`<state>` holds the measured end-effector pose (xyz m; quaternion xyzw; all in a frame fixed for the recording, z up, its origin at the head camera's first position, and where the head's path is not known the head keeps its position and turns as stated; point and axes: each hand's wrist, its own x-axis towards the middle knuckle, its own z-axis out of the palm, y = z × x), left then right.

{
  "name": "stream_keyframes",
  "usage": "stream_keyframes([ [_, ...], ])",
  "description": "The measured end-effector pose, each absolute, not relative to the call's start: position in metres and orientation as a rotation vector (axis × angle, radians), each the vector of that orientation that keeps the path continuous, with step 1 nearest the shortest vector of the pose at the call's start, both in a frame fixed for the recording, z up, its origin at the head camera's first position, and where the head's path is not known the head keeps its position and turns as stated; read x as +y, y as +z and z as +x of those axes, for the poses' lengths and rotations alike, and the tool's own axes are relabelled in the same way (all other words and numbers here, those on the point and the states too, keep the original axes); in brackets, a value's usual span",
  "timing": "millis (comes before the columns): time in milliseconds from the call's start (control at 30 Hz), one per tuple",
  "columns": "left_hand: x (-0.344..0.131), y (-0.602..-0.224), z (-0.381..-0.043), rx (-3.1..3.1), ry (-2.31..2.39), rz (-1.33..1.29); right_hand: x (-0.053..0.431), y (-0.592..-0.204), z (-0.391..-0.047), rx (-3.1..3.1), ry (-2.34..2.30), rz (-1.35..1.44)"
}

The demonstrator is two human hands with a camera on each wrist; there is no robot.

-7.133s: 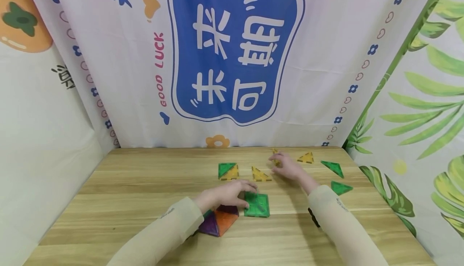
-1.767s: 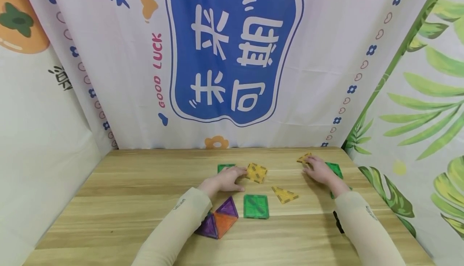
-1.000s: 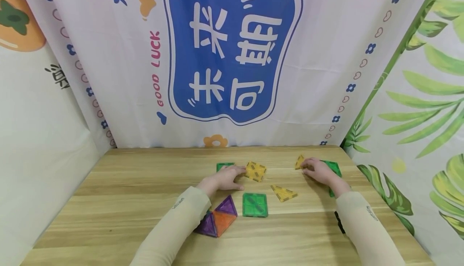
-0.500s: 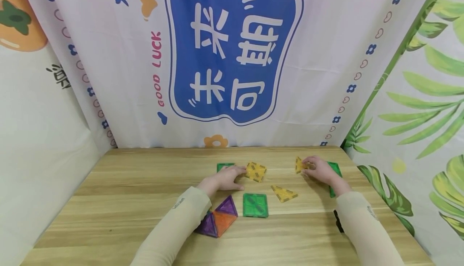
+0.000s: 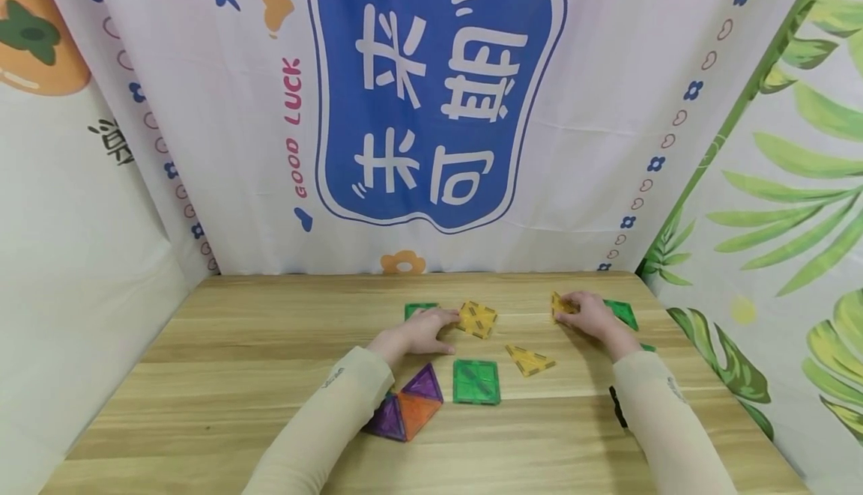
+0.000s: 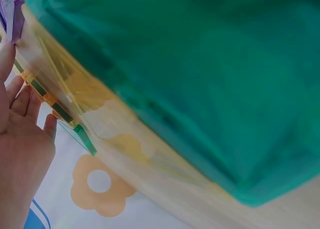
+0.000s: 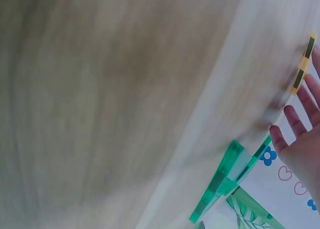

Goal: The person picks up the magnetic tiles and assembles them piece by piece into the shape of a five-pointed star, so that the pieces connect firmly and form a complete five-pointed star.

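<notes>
My right hand (image 5: pixel 589 315) is the nearer to the yellow triangle (image 5: pixel 559 306), which lies at its 9 to 10 o'clock, right at the fingertips. As near as I can tell, I pinch it between thumb and finger, low over the table (image 5: pixel 270 375); the right wrist view shows its edge against my fingers, the other fingers spread. The visible left edge runs roughly 12 to 6 o'clock; my fingers cover the rest, so I cannot tell its full long axis.

The relation that counts, I judge, is between this triangle and the yellow pair (image 5: pixel 477 320): the pair sits at about 9 o'clock from my right hand, well apart. My left hand (image 5: pixel 425 329) is close by it, fingers loosely extended, apart and gripping nothing I can see, their tips seemingly touching the pair at 3 o'clock. A green tile (image 5: pixel 419 308) lies at its 12 o'clock, partly covered.

The loose yellow triangle (image 5: pixel 529 361) lies at 8 o'clock from my right hand, nearer to it than to my left, its long edge running about 10 to 4. The green square (image 5: pixel 476 381) is at 4 to 5 o'clock from my left hand.
</notes>
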<state>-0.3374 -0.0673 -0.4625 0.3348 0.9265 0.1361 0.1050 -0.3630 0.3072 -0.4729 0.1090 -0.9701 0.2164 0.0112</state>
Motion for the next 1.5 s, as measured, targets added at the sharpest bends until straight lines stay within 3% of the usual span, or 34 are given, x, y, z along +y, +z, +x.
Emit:
stream_keyframes([
  [367,-0.059,-0.453,-0.333,2.763,0.428,0.981,0.31,-0.469,-0.361,-3.052,0.73,0.658],
  [900,-0.025,-0.452,-0.288,2.636,0.342,1.303,0.301,-0.459,-0.353,-3.066,0.673,0.978],
  [1100,-0.014,-0.452,-0.286,2.586,0.279,1.371,0.299,-0.461,-0.355,-3.01,0.689,1.172],
  [1500,-0.003,-0.455,-0.286,2.503,0.24,1.421,0.295,-0.464,-0.348,-2.979,0.727,1.303],
])
